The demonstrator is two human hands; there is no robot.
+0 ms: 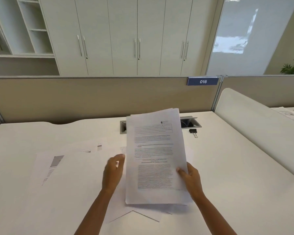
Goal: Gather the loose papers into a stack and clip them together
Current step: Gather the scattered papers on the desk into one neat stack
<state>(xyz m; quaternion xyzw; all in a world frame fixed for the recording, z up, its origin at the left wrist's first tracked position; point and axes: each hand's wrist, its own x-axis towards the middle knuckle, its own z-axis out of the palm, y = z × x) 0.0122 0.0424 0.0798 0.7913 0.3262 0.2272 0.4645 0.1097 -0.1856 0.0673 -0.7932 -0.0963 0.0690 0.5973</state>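
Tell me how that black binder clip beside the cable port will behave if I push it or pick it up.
The binder clip looks small, so it is probably light. It lies flat on the smooth desk, so a push likely slides it rather than rolls it. Its wire handle sticks out toward you, probably the easiest pinch point.

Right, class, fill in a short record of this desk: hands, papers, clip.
held: stack of white printed sheets, raised off the white desk
right hand: grips the stack's right edge
left hand: at its left edge, blurred, grip unclear
loose white sheets: flat on the desk, left
small black metal binder clip: on the desk, beyond the stack, untouched
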